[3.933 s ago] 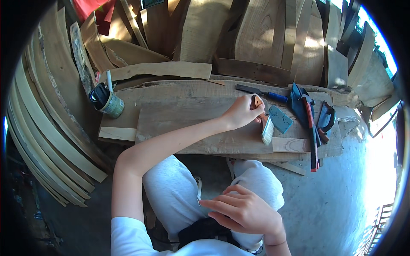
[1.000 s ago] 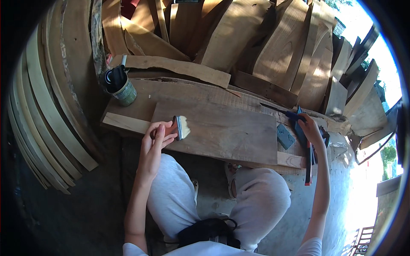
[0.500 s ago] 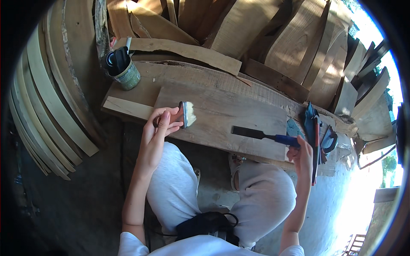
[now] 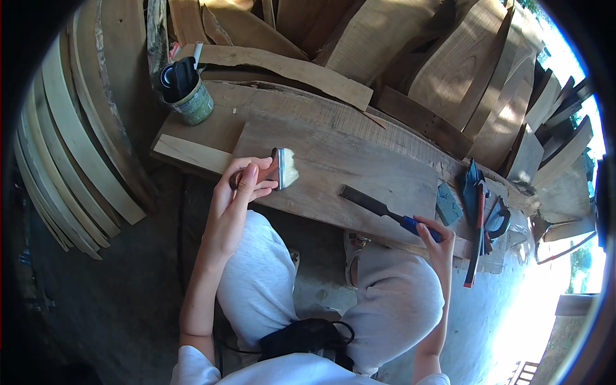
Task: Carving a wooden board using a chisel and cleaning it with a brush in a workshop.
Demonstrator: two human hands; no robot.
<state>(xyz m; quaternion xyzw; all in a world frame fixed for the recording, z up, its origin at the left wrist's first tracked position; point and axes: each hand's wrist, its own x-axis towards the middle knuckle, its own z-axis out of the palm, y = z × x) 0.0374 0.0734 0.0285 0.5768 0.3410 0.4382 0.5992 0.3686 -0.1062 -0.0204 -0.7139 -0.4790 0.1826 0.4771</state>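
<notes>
My left hand (image 4: pixel 228 205) grips a wide paintbrush (image 4: pixel 287 168) with pale bristles and a metal ferrule over the left part of a flat wooden board (image 4: pixel 353 160). My right hand (image 4: pixel 437 244) is closed round the blue handle of a chisel (image 4: pixel 364 199); its dark, flat blade angles up and left over the board. Just beyond that hand lies a teal block (image 4: pixel 448 205), and to its right is a pile of tools (image 4: pixel 478 224) with dark blades and red-and-black handles.
A stained container (image 4: pixel 197 108) holding black items stands at the bench's back left. Curved planks (image 4: pixel 90 147) lean at the left, and many boards (image 4: pixel 366 45) stand behind the bench (image 4: pixel 205 96). My knees are below its front edge, over a concrete floor (image 4: pixel 141 289).
My right hand has taken the chisel from among the tools and brought it forward over the board. My left hand has moved leftward with the brush since the earliest frame.
</notes>
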